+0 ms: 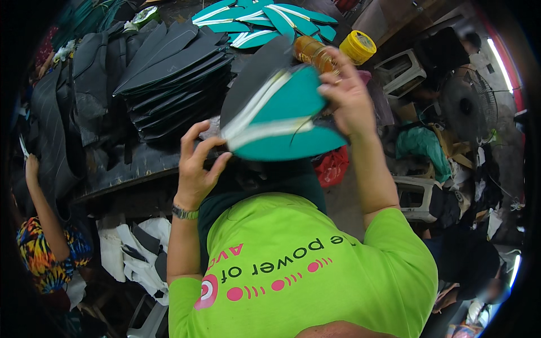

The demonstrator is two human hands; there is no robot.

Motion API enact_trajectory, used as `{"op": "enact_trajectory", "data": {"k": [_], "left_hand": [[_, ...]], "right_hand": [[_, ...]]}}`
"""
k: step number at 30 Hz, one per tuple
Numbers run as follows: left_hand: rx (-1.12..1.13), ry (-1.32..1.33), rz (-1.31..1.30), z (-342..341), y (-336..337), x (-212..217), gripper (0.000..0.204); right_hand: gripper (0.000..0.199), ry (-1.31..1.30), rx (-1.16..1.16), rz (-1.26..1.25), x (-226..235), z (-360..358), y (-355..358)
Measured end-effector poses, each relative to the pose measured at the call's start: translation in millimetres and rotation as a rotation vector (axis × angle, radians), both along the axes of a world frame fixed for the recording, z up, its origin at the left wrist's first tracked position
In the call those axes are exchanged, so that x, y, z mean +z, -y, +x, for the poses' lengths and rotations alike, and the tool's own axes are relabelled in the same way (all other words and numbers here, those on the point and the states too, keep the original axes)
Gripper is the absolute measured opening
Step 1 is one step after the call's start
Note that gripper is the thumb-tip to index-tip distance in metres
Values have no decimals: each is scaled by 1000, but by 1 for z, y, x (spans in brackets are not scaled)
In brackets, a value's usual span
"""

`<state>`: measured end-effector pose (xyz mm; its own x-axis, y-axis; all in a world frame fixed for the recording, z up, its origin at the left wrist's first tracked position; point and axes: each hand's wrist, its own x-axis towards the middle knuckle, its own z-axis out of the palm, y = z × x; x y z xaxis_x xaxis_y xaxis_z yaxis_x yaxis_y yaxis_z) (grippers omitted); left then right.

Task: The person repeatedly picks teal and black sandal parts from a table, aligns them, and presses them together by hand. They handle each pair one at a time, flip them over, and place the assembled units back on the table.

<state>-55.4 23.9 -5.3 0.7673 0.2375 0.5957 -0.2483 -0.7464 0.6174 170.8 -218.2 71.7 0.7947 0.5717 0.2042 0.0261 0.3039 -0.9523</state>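
Note:
A leaf-shaped teal panel with two white strips that meet in a point (276, 138) is held up in front of my body, slightly blurred. Black material shows along its upper left side, and a thin dark line, perhaps a thread, crosses its lower strip. My left hand (197, 163), with a watch on the wrist, pinches the panel's left point between thumb and finger. At its upper right edge is my right hand (346, 96), whose bent fingertips grip the edge; the upper finger passes in front of an amber jar (313, 53).
Stacked black panels (174, 67) cover the table's left part. More teal panels with white strips (262, 19) lie at the far side, near a yellow tub (358, 47). A red bag (331, 166) is beneath. At left, another person's hand (32, 169) holds scissors (23, 146).

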Motion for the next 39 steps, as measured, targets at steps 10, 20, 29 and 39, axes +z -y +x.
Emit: {"op": "enact_trajectory", "data": {"k": [10,20,29,39], "left_hand": [[284,156,305,24,-67,72,27],[189,-353,399,64,-147,93,51],[49,-402,338,72,-159,111,30],[576,517,596,24,-128,157,19]], "right_hand": [[87,90,-258,56,23,213,-52],[33,493,-178,-327,5,85,-12],[43,928,-595,-951,-46,37,49],[47,988,-555,-1085,-65,61,35]]}}
